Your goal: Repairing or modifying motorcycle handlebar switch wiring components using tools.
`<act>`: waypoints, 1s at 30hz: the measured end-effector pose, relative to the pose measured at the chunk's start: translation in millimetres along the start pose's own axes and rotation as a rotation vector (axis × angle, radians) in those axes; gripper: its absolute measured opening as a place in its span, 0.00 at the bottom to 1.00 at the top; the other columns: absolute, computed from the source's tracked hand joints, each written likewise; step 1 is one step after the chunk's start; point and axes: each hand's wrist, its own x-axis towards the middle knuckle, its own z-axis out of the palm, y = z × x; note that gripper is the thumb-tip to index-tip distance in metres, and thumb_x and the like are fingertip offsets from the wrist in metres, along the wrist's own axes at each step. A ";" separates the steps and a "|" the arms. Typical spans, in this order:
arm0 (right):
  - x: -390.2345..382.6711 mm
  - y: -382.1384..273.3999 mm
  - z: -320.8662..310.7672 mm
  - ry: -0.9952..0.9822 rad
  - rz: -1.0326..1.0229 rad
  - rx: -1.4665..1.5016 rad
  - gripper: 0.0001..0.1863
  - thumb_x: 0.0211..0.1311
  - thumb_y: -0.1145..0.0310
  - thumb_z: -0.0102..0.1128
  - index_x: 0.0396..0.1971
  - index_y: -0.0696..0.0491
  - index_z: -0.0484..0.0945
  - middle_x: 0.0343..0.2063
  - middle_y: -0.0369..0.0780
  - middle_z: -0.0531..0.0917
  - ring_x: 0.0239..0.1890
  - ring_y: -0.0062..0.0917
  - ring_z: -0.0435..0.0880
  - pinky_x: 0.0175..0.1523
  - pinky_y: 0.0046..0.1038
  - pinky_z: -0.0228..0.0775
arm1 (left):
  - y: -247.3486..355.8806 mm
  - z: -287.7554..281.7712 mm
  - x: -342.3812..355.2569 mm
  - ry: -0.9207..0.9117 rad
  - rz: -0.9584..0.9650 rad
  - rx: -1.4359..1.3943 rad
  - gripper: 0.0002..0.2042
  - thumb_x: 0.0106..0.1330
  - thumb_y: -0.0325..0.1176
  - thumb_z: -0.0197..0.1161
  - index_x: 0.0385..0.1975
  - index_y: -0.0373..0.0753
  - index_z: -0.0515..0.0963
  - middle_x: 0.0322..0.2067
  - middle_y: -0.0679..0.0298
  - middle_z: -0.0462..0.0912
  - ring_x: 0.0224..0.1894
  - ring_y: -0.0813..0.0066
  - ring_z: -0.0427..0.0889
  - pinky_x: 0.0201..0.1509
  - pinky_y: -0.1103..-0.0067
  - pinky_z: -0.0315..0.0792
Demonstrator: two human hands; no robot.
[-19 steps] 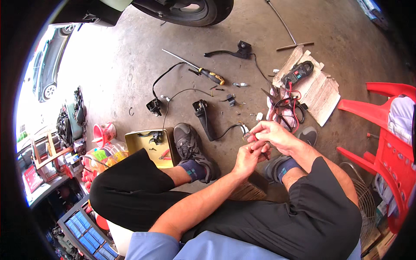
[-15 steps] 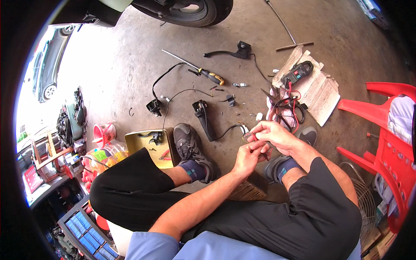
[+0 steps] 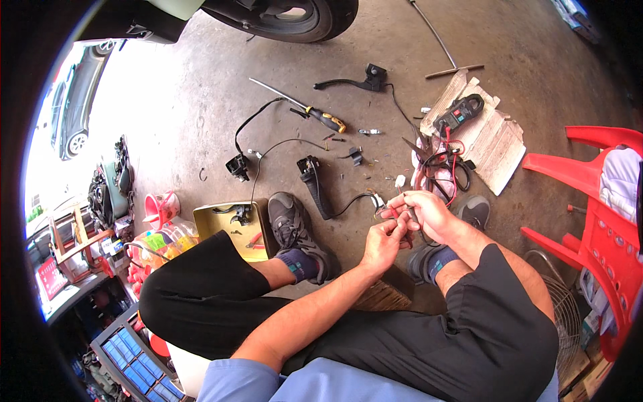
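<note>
My left hand [image 3: 383, 246] and my right hand [image 3: 427, 213] meet above the gap between my shoes. Both are closed, fingertips pinched on a thin dark wire [image 3: 413, 216]; the fingers hide much of it. Just left of the fingertips are the white connector and loose wire ends [image 3: 376, 199] of a black cable. That cable runs to a black handlebar grip [image 3: 315, 184] lying on the floor. To the right of my right hand, scissors [image 3: 420, 149] and a tangle of black and red leads [image 3: 450, 167] lie by a clamp meter [image 3: 459, 112].
The meter rests on a torn board [image 3: 492, 144]. A screwdriver [image 3: 327, 119], a brake lever [image 3: 365, 79] and a switch housing [image 3: 238, 166] lie ahead. By my left shoe stands a yellow tray [image 3: 224, 231] with pliers. A red chair [image 3: 596, 254] is at right, a wheel [image 3: 295, 20] beyond.
My right hand has turned slightly and its fingers have shifted on the wire, so more dark wire shows between them. The left hand stays nearly in place. Things on the floor have not moved.
</note>
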 end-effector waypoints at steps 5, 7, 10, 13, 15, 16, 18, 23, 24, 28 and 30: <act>-0.8 -0.1 -6.1 -0.093 0.047 0.043 0.16 0.68 0.70 0.41 0.47 0.64 0.73 0.47 0.52 0.81 0.33 0.20 0.80 0.32 0.19 0.66 | 2.6 0.2 -3.3 -0.002 -0.013 -0.021 0.15 0.74 0.42 0.53 0.40 0.37 0.81 0.31 0.68 0.83 0.34 0.81 0.81 0.41 0.82 0.78; -2.6 -1.4 -5.6 -0.089 0.054 0.022 0.16 0.68 0.70 0.42 0.48 0.64 0.73 0.47 0.51 0.81 0.34 0.20 0.80 0.32 0.18 0.67 | 3.3 1.3 -4.2 0.002 -0.007 -0.028 0.15 0.74 0.41 0.53 0.40 0.37 0.81 0.31 0.68 0.82 0.34 0.81 0.81 0.41 0.82 0.78; -3.3 -5.2 -3.1 -0.083 0.085 -0.013 0.14 0.67 0.71 0.45 0.48 0.62 0.73 0.46 0.50 0.81 0.34 0.20 0.81 0.32 0.17 0.67 | 0.9 -2.2 -3.4 -0.014 -0.028 -0.016 0.14 0.74 0.39 0.53 0.40 0.37 0.81 0.31 0.67 0.82 0.34 0.81 0.81 0.41 0.82 0.78; -3.6 -6.5 -1.8 -0.068 0.112 -0.051 0.12 0.66 0.73 0.47 0.46 0.61 0.73 0.45 0.49 0.82 0.34 0.19 0.81 0.31 0.16 0.67 | -4.0 -3.2 -1.8 -0.052 -0.028 -0.020 0.13 0.74 0.38 0.54 0.40 0.36 0.81 0.32 0.66 0.83 0.35 0.80 0.82 0.41 0.81 0.79; -3.4 -5.9 -1.2 -0.071 0.113 -0.072 0.12 0.64 0.74 0.49 0.45 0.61 0.73 0.45 0.48 0.82 0.34 0.18 0.81 0.30 0.15 0.66 | -3.5 -2.5 -2.9 -0.038 -0.021 -0.015 0.12 0.73 0.37 0.55 0.40 0.35 0.81 0.32 0.64 0.83 0.36 0.78 0.83 0.41 0.80 0.79; -3.5 -4.8 -1.2 -0.071 0.098 -0.096 0.12 0.63 0.74 0.49 0.45 0.60 0.73 0.44 0.48 0.82 0.33 0.18 0.81 0.29 0.15 0.66 | -3.5 -2.5 -2.8 -0.037 -0.021 -0.015 0.12 0.73 0.37 0.55 0.40 0.35 0.81 0.32 0.64 0.83 0.36 0.78 0.83 0.41 0.80 0.79; -4.2 -6.0 0.7 -0.071 0.083 -0.122 0.12 0.62 0.74 0.49 0.44 0.60 0.72 0.44 0.47 0.82 0.33 0.17 0.81 0.28 0.14 0.65 | -4.6 -3.5 -2.1 -0.047 -0.039 -0.035 0.11 0.73 0.35 0.56 0.40 0.34 0.81 0.33 0.63 0.84 0.37 0.76 0.84 0.42 0.80 0.80; -4.7 -8.0 4.3 -0.045 0.075 -0.152 0.14 0.60 0.75 0.48 0.46 0.61 0.71 0.42 0.48 0.82 0.31 0.18 0.82 0.27 0.15 0.66 | -8.2 -1.8 -0.7 -0.038 -0.041 -0.094 0.11 0.72 0.35 0.56 0.40 0.33 0.80 0.33 0.61 0.84 0.37 0.74 0.84 0.42 0.78 0.81; -4.7 -7.5 4.2 -0.044 0.075 -0.151 0.14 0.60 0.75 0.48 0.46 0.61 0.71 0.42 0.48 0.82 0.31 0.18 0.82 0.27 0.15 0.66 | -8.4 -1.3 -0.7 -0.044 -0.033 -0.130 0.11 0.73 0.35 0.55 0.40 0.32 0.80 0.33 0.61 0.84 0.37 0.73 0.84 0.43 0.78 0.82; -3.7 -6.9 6.9 -0.034 0.062 -0.187 0.12 0.61 0.76 0.49 0.44 0.61 0.70 0.41 0.49 0.83 0.29 0.19 0.84 0.24 0.13 0.64 | -6.7 -2.0 -1.1 -0.047 -0.039 -0.127 0.13 0.73 0.36 0.54 0.39 0.31 0.79 0.33 0.59 0.83 0.37 0.72 0.85 0.43 0.77 0.82; -3.9 -7.3 7.7 -0.023 0.057 -0.219 0.11 0.62 0.76 0.49 0.44 0.60 0.70 0.41 0.49 0.83 0.28 0.19 0.84 0.24 0.13 0.63 | -3.8 -1.6 -1.1 -0.062 -0.052 -0.067 0.16 0.74 0.39 0.53 0.39 0.31 0.79 0.33 0.58 0.83 0.35 0.71 0.85 0.42 0.78 0.81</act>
